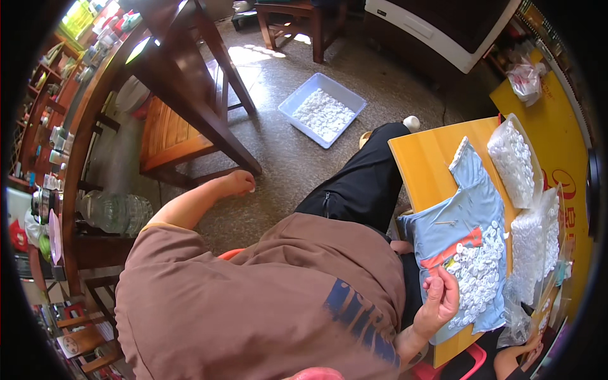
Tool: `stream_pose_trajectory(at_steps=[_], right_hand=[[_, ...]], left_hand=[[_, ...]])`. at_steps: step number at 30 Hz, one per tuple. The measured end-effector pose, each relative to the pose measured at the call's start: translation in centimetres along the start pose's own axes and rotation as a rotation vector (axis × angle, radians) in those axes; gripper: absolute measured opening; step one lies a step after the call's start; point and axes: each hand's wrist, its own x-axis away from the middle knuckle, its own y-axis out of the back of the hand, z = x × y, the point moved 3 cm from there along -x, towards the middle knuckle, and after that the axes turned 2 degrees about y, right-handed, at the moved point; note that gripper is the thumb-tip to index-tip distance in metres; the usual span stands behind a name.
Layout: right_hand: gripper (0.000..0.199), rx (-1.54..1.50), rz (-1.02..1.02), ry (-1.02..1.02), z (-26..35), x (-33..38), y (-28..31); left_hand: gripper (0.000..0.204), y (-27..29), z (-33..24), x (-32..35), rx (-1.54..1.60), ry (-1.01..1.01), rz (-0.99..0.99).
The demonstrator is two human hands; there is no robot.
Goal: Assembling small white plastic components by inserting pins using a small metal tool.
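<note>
Your right hand (440, 296) pinches something small at the near edge of the white button heap (478, 272) on the blue cloth (465, 209), left hand (239, 182) curled shut far off it—keep picks off the heap's rim.

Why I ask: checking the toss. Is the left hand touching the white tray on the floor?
Apart. The head view shows bare floor between the left hand and the white tray.

You see bright daylight patching the floor beyond the white tray (322, 109); edges around it bend and darken to a black rim, and focus stays mostly sharp.
</note>
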Motion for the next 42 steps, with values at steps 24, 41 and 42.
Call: stream_pose_trajectory(at_steps=[24,41,42], right_hand=[[0.021,0.070,-0.032,-0.004,-0.4,1.1,2.0],[0.019,0.029,-0.366,-0.005,-2.0,0.1,10.1],[0.019,0.039,-0.382,-0.027,-2.0,0.0,10.6]], left_hand=[[0.019,15.5,4.7,-0.6,0.502,-0.039,-0.778],[0.017,-1.1,-4.0,2.9,-0.166,-0.353,-0.721],[0.015,-2.7,-7.2,3.5,-0.220,-0.532,-0.658]])
